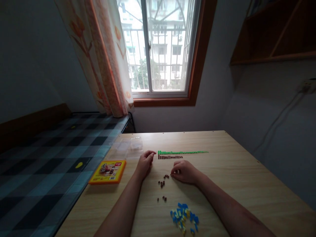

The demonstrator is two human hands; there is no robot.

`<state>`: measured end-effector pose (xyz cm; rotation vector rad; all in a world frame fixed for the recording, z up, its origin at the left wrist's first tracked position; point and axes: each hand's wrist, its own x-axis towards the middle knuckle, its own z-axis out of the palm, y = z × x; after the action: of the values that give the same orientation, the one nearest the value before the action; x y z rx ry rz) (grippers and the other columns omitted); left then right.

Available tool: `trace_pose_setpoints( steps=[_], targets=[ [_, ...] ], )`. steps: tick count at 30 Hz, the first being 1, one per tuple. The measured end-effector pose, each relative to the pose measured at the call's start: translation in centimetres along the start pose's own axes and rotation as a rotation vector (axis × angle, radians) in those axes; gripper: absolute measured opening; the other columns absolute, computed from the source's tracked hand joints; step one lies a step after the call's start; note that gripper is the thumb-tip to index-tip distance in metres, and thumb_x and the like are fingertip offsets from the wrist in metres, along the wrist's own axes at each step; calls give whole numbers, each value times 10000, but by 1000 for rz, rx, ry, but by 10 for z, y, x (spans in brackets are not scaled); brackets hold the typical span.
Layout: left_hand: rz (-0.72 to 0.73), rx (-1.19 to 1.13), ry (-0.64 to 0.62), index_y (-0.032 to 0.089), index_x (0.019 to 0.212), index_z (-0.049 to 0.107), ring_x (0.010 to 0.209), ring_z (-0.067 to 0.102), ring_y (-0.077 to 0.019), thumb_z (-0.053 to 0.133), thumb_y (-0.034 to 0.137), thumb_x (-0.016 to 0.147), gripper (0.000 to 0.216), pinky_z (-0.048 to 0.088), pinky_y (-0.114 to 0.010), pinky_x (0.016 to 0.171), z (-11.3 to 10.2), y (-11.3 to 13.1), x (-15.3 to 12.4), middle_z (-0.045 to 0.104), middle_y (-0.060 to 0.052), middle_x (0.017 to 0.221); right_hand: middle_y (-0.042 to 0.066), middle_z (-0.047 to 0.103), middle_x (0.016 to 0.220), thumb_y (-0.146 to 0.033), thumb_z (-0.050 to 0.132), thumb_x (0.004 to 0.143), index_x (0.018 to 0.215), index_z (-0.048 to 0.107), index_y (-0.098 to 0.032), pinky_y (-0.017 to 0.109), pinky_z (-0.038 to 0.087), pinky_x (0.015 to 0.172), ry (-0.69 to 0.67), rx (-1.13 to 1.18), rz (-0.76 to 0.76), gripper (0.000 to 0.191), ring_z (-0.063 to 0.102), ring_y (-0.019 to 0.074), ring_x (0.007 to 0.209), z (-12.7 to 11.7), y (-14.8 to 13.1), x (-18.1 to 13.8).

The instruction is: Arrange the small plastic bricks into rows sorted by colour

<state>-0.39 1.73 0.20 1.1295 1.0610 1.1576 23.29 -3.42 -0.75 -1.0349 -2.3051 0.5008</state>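
Note:
My left hand (145, 163) rests on the wooden table (234, 171) with its fingers curled, fingertips just left of a short row of brown pieces (170, 157). Above that row runs a longer row of green pieces (182, 152). My right hand (184, 171) lies on the table with fingers pinched together beside several loose brown pieces (163, 181); what the fingers grip is too small to make out. More brown bits (163, 198) lie nearer to me, and a pile of blue and yellow pieces (184, 217) sits at the table's near edge.
An orange-yellow box (108, 171) lies at the table's left edge, with clear plastic bags (128, 148) behind it. A bed with a checked cover (49, 164) adjoins on the left. A window (163, 46), a curtain (103, 59) and a wall shelf (276, 33) are beyond.

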Motion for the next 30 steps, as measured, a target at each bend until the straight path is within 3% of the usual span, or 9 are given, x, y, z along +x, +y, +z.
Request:
trace_pose_setpoints(
  steps=[3, 7, 11, 30],
  targets=[
    [5, -5, 5, 142, 852, 632, 421, 307, -40, 683, 393, 668, 315, 201, -160, 380, 0, 0, 0, 371, 92, 522, 13, 662, 710, -223, 637, 809, 775, 755, -211, 219, 415, 621, 99, -15, 78, 123, 580, 119, 648, -15, 18, -3],
    [6, 4, 3, 138, 863, 633, 432, 325, -44, 683, 403, 668, 333, 211, -159, 378, 0, 1, 0, 389, 84, 535, 26, 690, 731, -305, 614, 839, 821, 769, -222, 255, 424, 649, 285, -144, 308, 177, 592, 148, 667, -34, 48, -12],
    [5, 7, 1, 140, 872, 629, 419, 312, -41, 683, 414, 671, 344, 205, -158, 369, 0, 0, 0, 379, 88, 536, 30, 727, 824, -331, 593, 839, 847, 774, -243, 263, 444, 713, 282, -219, 429, 202, 634, 170, 768, -33, 63, -15],
    [-4, -9, -7, 147, 865, 623, 401, 287, -35, 685, 415, 670, 337, 193, -156, 363, 0, 0, 0, 366, 97, 522, 26, 742, 866, -360, 608, 833, 855, 775, -272, 263, 438, 678, 260, -253, 449, 190, 643, 180, 807, -28, 62, -13]
  ],
)
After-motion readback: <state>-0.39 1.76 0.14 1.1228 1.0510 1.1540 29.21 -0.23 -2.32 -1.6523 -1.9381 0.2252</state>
